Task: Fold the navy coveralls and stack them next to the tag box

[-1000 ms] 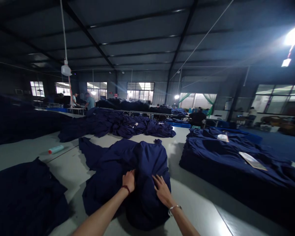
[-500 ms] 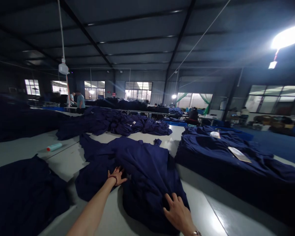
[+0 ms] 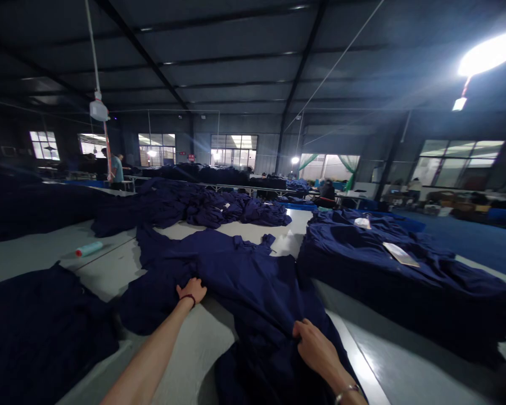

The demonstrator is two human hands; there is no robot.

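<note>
A navy garment [image 3: 248, 275] lies spread and rumpled on the pale table [image 3: 194, 349] in front of me; its kind cannot be told from the folds. My left hand [image 3: 193, 291], with a dark red bracelet at the wrist, is closed on the garment's left part, fingertips partly hidden by the cloth. Lower right, my right hand [image 3: 316, 344] pinches the fabric between thumb and fingers; a metal band circles that wrist. The garment's near part drops out of view at the bottom.
To the right stands a tall stack of navy cloth [image 3: 362, 270] with a paper card [image 3: 400, 254] on top. A navy pile [image 3: 42, 332] lies at left, below a teal thread spool [image 3: 89, 248]. Heaped garments [image 3: 194, 202] line the back; a co-worker [image 3: 116, 169] stands beyond.
My right hand has gone from spread fingers on the cloth to a pinch, slightly right and up. My left hand has closed. The garment's near part has shifted right, baring more table.
</note>
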